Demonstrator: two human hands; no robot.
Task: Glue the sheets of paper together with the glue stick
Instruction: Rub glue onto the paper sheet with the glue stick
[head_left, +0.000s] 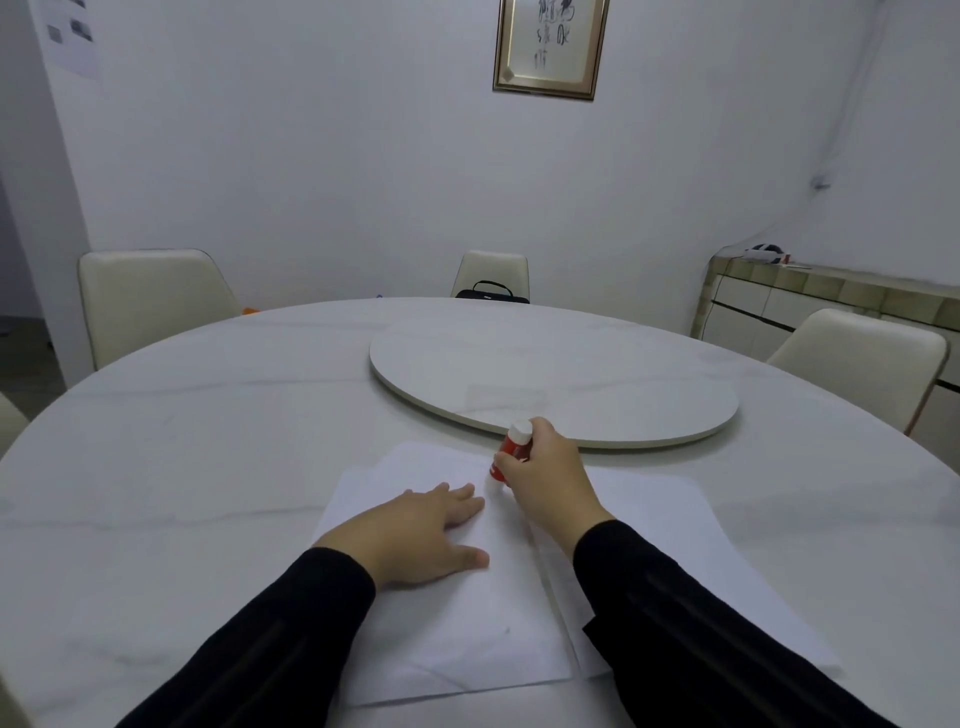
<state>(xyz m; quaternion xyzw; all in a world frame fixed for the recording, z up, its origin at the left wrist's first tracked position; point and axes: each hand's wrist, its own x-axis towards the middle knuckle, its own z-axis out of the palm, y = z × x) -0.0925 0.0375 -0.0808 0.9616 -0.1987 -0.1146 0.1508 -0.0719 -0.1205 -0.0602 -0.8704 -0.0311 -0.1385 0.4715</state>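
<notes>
Red plastic marks the glue stick, which the right hand grips around its barrel, white end up and tilted toward 1 o'clock, its lower end down at the right edge of the upper sheet. In the head view, the only one, the sheets of paper lie on the pale marble tabletop at 6 o'clock from the round turntable. One sheet spreads out to 3 o'clock beneath the other, and a third edge seems to peek out at 9 o'clock, though I cannot tell for sure. The left hand rests flat on the upper sheet, fingers straight and relaxed, pinning it.

Several risks follow, as I judge it. Whether the tip touches paper is hidden by the fingers, so the stroke could run off the edge and smear the sheet below or the tabletop. The left hand holds only the middle; a hard drag toward 6 o'clock may wrinkle or skew the thin sheet near its free corner. The right sleeve lies across the lower sheet and could shift it or pick up wet glue. Uneven pressure would leave gaps in the bond.
</notes>
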